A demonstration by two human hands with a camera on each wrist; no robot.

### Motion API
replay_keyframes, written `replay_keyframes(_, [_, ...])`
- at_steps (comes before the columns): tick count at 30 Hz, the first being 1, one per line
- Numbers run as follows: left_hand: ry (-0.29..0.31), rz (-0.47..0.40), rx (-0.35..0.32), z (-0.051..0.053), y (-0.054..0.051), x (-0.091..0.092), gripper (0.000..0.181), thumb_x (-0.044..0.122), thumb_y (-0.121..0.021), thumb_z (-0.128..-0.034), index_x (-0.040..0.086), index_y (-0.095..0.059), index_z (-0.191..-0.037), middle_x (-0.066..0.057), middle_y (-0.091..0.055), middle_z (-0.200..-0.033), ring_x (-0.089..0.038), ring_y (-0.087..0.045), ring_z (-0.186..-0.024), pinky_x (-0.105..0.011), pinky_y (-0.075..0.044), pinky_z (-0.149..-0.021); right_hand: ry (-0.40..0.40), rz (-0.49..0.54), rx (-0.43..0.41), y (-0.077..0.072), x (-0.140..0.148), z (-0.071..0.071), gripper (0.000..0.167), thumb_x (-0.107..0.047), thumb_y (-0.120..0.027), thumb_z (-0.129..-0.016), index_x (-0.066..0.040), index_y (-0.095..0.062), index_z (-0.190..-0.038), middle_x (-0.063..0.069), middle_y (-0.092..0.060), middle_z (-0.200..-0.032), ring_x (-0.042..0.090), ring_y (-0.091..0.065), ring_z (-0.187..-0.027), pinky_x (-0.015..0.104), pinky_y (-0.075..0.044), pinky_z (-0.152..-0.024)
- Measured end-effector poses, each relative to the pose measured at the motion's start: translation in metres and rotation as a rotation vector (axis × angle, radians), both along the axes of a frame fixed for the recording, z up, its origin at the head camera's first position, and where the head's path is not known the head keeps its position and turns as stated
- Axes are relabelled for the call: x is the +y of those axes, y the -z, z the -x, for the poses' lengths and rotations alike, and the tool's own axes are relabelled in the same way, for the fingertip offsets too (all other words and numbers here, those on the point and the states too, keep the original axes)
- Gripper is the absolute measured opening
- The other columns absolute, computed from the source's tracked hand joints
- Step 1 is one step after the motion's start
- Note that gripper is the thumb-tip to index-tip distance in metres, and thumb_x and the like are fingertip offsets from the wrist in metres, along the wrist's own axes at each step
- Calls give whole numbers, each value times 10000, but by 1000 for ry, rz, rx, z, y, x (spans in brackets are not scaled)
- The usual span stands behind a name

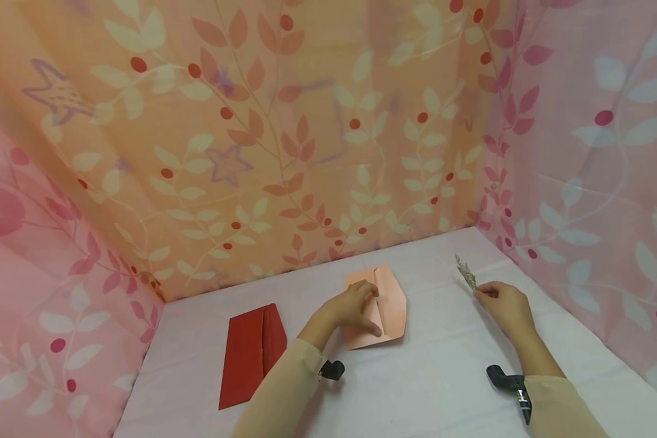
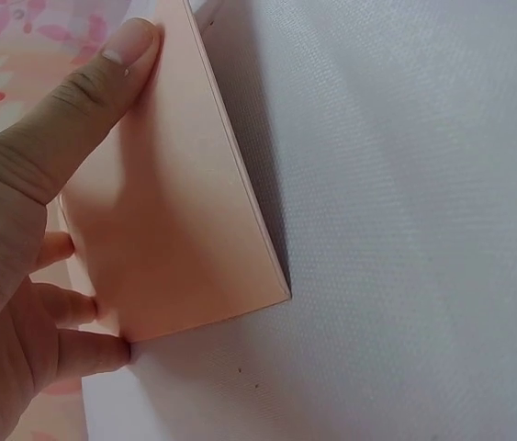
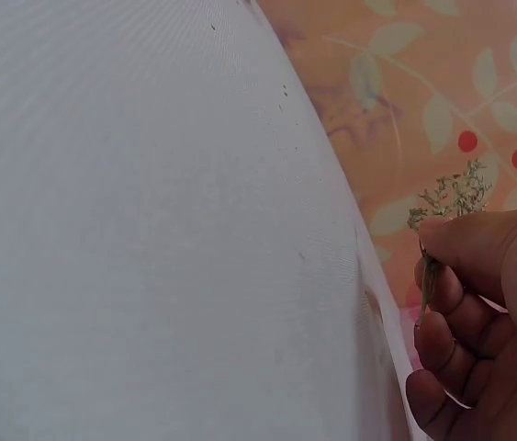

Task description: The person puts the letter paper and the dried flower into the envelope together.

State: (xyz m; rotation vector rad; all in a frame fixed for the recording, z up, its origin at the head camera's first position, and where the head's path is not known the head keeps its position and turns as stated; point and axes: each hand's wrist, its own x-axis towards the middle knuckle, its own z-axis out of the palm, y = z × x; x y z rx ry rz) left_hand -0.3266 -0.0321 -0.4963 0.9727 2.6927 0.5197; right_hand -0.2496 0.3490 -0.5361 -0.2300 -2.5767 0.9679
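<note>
A peach envelope [image 1: 393, 304] lies on the white-covered table, its flap opened out to the right. My left hand [image 1: 351, 304] grips it across its width; in the left wrist view the thumb [image 2: 129, 55] rests on its face while the other fingers touch the opposite edge. To the right, above the table, my right hand [image 1: 508, 309] pinches a small dried flower sprig [image 1: 464, 271] by its stem. The right wrist view has the sprig's tiny pale heads [image 3: 455, 190] sticking out past the thumb, with the stem running down along the curled fingers.
On the left of the table [image 1: 416, 389] lies a red envelope [image 1: 244, 350], its flap also opened to the right; the left forearm partly covers it. Floral curtains [image 1: 285, 152] enclose the back and both sides. Small dark crumbs [image 3: 285, 90] dot the cloth.
</note>
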Motion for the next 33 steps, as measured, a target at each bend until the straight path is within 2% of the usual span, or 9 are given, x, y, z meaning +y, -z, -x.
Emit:
replay_keyframes(3, [11, 2, -4, 1, 2, -1, 889, 642, -890, -646, 292, -460, -1342, 38, -392, -1527, -164, -432, -1383, -443, -467, -1092, 9, 17, -2, 1, -2, 0, 273, -315, -726, -960, -50, -750, -1022, 116, -753, -921, 229, -647, -820, 319, -475, -667])
replay_keyframes(9, [9, 21, 8, 2, 2, -3, 895, 671, -873, -644, 295, -461, -1343, 36, -372, -1554, -161, -424, -1390, -443, -475, -1081, -22, 84, -4, 0, -11, 3, 320, -328, -713, -973, -24, -745, -1068, 143, -748, -966, 213, -645, -836, 260, -493, -623])
replay_keyframes(15, [-2, 27, -9, -1, 1, -4, 883, 671, -876, -639, 314, -460, -1331, 35, -367, -1563, -168, -429, -1392, -451, -480, -1073, -63, 134, -33, -2, -18, 5, 341, -342, -712, -977, -20, -737, -1085, 133, -747, -968, 171, -634, -814, 252, -504, -621])
replay_keyframes(19, [3, 29, 4, 0, -1, -4, 864, 657, -879, -649, 319, -458, -1324, 41, -378, -1547, -160, -429, -1383, -448, -482, -1071, -88, 181, -33, -4, -25, 7, 342, -329, -723, -969, -10, -733, -1090, 135, -747, -963, 133, -640, -778, 245, -526, -618])
replay_keyframes(27, [2, 28, -40, -6, -1, -3, 852, 621, -899, -656, 304, -467, -1318, 43, -374, -1541, -164, -436, -1370, -447, -485, -1057, -184, 339, -113, -2, -35, 10, 339, -274, -733, -966, 28, -692, -1115, 110, -708, -839, 146, -615, -696, 297, -524, -556])
replay_keyframes(33, [-1, 43, -9, -5, 0, -1, 839, 629, -892, -662, 308, -471, -1312, 36, -374, -1545, -165, -441, -1364, -450, -497, -1040, -221, 423, -114, -4, -46, 15, 380, -259, -737, -963, 52, -672, -1172, 120, -746, -937, 130, -677, -753, 281, -574, -618])
